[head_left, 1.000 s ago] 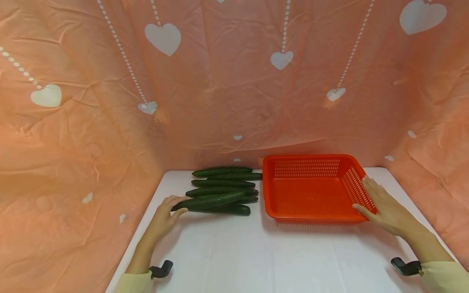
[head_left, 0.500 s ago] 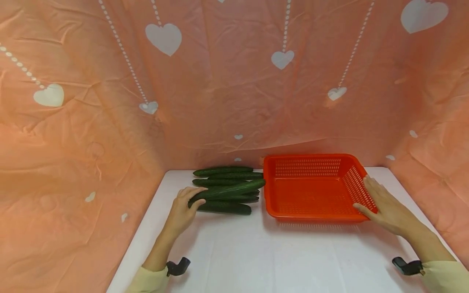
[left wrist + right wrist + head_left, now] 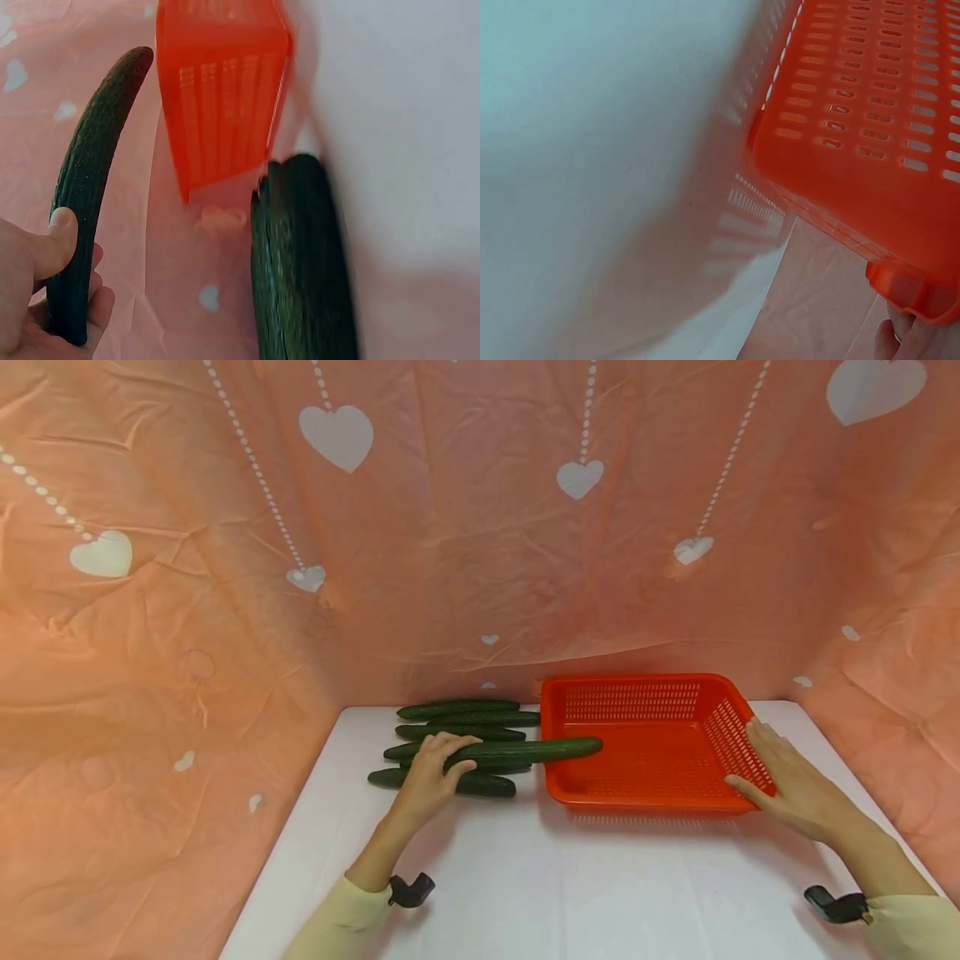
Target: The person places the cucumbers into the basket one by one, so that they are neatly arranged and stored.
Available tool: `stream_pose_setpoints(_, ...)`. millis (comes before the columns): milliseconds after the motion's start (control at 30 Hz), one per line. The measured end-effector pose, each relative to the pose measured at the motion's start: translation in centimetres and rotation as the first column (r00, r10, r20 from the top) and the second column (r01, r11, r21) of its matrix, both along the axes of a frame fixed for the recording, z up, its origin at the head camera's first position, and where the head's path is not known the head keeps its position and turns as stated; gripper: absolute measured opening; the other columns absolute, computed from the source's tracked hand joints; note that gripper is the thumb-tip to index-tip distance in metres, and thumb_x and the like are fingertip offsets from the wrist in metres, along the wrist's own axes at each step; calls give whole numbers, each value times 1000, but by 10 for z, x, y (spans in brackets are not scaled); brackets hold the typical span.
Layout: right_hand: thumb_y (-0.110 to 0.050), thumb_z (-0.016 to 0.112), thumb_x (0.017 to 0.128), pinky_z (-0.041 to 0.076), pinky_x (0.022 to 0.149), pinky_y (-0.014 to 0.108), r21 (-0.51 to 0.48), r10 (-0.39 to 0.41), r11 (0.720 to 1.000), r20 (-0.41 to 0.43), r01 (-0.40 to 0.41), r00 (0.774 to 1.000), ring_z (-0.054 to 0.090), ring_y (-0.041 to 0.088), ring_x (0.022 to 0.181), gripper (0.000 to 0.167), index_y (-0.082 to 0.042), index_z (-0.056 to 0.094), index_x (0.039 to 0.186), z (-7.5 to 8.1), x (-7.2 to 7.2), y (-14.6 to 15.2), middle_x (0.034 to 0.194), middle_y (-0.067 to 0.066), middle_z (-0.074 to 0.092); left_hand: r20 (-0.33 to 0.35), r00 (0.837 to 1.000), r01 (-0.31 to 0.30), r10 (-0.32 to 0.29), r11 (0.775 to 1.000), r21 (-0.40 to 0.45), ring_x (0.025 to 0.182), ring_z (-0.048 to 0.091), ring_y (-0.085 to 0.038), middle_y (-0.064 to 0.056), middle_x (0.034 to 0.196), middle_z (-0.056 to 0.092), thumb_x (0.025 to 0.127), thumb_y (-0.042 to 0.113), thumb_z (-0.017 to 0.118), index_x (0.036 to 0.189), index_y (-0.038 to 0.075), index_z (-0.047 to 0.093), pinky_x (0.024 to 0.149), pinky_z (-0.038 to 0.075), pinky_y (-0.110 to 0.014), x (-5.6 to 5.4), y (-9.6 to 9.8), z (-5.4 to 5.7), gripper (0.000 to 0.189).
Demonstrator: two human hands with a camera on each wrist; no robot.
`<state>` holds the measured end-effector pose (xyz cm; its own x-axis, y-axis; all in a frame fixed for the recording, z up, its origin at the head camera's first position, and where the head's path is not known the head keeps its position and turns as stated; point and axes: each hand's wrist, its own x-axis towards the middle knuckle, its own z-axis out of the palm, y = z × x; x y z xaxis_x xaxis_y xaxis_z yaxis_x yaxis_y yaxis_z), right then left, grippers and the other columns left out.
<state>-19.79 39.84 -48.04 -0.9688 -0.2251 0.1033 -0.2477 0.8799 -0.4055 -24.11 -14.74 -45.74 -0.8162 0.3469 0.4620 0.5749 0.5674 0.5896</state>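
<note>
A long dark green cucumber [image 3: 536, 750] is gripped near its left end by my left hand [image 3: 431, 779]. In the left wrist view, the thumb of the left hand [image 3: 37, 274] presses one side of the cucumber [image 3: 94, 154], with fingers wrapped behind. Its far end reaches over the left rim of the red plastic basket [image 3: 652, 804]. My right hand [image 3: 801, 789] rests at the basket's right side, fingers straight along the rim, thumb near the front corner. Only part of the right hand [image 3: 911, 341] shows under the basket rim [image 3: 922, 289] in its wrist view.
Several more cucumbers [image 3: 483, 785] lie side by side on the white table [image 3: 525, 877], left of the basket. A pink cloth [image 3: 480, 568] with white hearts hangs behind and at both sides. Black wrist cameras [image 3: 411, 890] sit on both forearms.
My left hand has lifted the top cucumber off the pile and carried it rightward, its tip now above the basket. The right hand and the basket have stayed in place.
</note>
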Motion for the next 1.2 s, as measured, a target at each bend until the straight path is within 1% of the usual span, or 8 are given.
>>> stream_pose_setpoints(200,-50,61,105,15,116,84,10,-11,1000,18,11,1000,8,61,157,103,-2,-2,171,3,-1,-1,175,32,0,39,999,35,-35,999,-1,108,57,-25,-8,120,70,99,13,76,134,10,75,97,52,-50,-6,25,-3,35)
stream_pose_setpoints(367,-50,61,105,18,113,86,19,-14,1000,19,14,1000,9,62,156,103,-3,-3,171,4,-1,-1,175,32,0,64,996,58,-58,998,6,108,56,-25,-8,123,70,99,13,76,135,10,75,97,52,-47,-10,44,-3,36)
stream_pose_setpoints(733,-48,62,106,15,116,84,3,-5,1000,3,5,1000,9,64,155,102,-3,-3,171,3,0,0,175,32,0,46,992,116,-114,993,-25,108,56,-27,-12,125,70,101,13,73,133,3,74,96,52,-41,-12,89,-3,33)
stream_pose_setpoints(833,-48,62,106,13,117,83,-3,-2,1000,-6,2,1000,10,63,156,102,-3,-2,171,2,0,0,175,32,1,70,991,121,-118,992,-33,111,55,-27,-12,126,69,102,14,72,133,5,74,99,52,-41,-14,101,-2,33)
stream_pose_setpoints(867,-48,62,105,14,117,84,0,-4,1000,-6,4,1000,10,63,155,102,-3,-2,171,2,0,0,175,33,2,83,989,125,-122,992,-33,112,56,-28,-12,125,69,103,13,72,134,4,74,106,50,-43,-15,105,-2,32)
stream_pose_setpoints(1000,-49,61,106,13,117,83,2,-10,1000,-2,10,1000,10,63,155,102,-3,-3,171,1,0,0,174,33,1,134,983,134,-127,990,-48,108,56,-24,-11,124,68,104,15,71,135,6,73,107,48,-41,-17,123,-1,33)
stream_pose_setpoints(1033,-49,61,106,13,117,83,3,-11,1000,0,11,1000,9,63,155,102,-3,-3,171,1,-1,0,174,33,1,135,983,135,-125,989,-61,108,56,-22,-10,123,68,104,16,71,135,6,73,110,46,-41,-17,127,-1,33)
stream_pose_setpoints(1200,-48,61,106,14,117,83,3,-11,1000,-1,11,1000,10,63,155,102,-2,-2,171,1,-1,0,174,34,2,121,987,124,-108,983,-135,110,54,-19,-6,122,67,104,20,70,136,9,73,100,50,-29,-16,146,-1,34)
